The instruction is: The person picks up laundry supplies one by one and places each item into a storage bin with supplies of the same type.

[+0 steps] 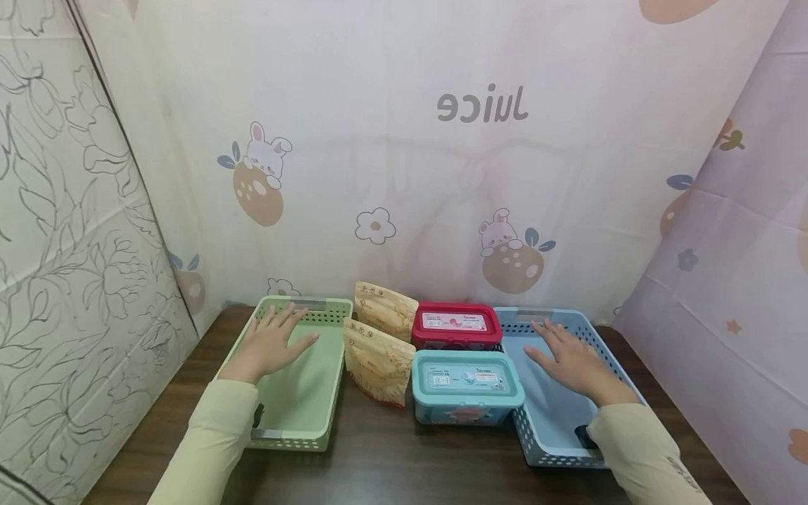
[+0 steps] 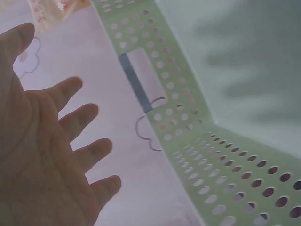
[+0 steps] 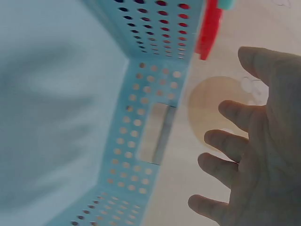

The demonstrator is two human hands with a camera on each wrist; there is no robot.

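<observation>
My left hand (image 1: 270, 345) hovers palm down over the green basket (image 1: 297, 400), fingers spread and holding nothing. Its palm and straight fingers show in the left wrist view beside the basket's perforated end wall. Over the blue basket (image 1: 549, 414) is my right hand (image 1: 571, 361), likewise spread with nothing in it. Between the baskets stand two tan pouches (image 1: 381, 361), one behind the other. Right of them a red lidded box (image 1: 456, 326) sits behind a light blue lidded box (image 1: 467, 386), close against the blue basket's left side.
A dark wooden table (image 1: 379, 456) carries everything. Printed curtains hang behind it (image 1: 391, 175) and along both sides, close to the table's back edge. Each basket has a grey handle strip at its ends.
</observation>
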